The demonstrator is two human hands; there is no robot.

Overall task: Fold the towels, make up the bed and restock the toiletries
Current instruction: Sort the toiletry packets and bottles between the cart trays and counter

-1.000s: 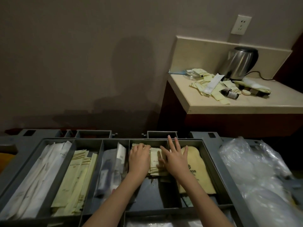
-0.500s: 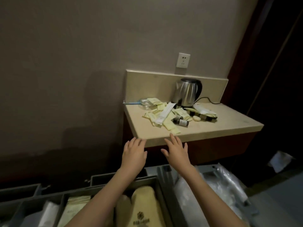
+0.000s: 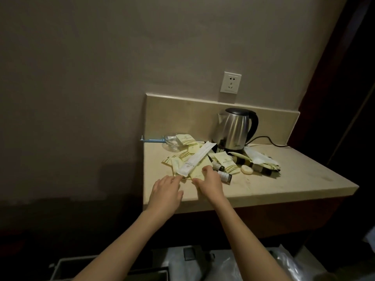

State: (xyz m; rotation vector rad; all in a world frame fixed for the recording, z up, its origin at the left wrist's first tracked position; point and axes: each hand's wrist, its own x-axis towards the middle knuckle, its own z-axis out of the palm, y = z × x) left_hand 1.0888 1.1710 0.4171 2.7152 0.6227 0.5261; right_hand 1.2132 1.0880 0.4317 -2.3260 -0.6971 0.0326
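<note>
Both of the person's hands reach over the near left part of the pale beige stone surface (image 3: 284, 179), where the loose heap of pale yellow toiletry sachets (image 3: 194, 157) lies between the left edge and the kettle. The left hand (image 3: 165, 192) lies flat, fingers straight and slightly spread, its fingertips touching the near end of the long white paper-wrapped packet (image 3: 195, 159), which rests slantwise on top of the heap and points toward the kettle. The right hand (image 3: 209, 182) has its fingers bent down onto a yellow sachet at the front of the pile; whether this grip is clamped on the sachet or merely pressing it, I cannot tell. Just right of that hand lie 2 small dark bottles with light labels (image 3: 221, 172), and beyond them a small round cream soap (image 3: 246, 169) and more dark wrapped items. Behind the heap stand a clear glass dish (image 3: 171, 141), a thin blue stick (image 3: 152, 140) jutting past the left edge, and a brushed steel electric kettle with a black handle (image 3: 233, 128), its cord trailing right. A white wall socket (image 3: 231, 82) sits above the backsplash. At the bottom edge, below the forearms, part of a grey cart (image 3: 67, 266) and crumpled clear plastic (image 3: 233, 266) show.
</note>
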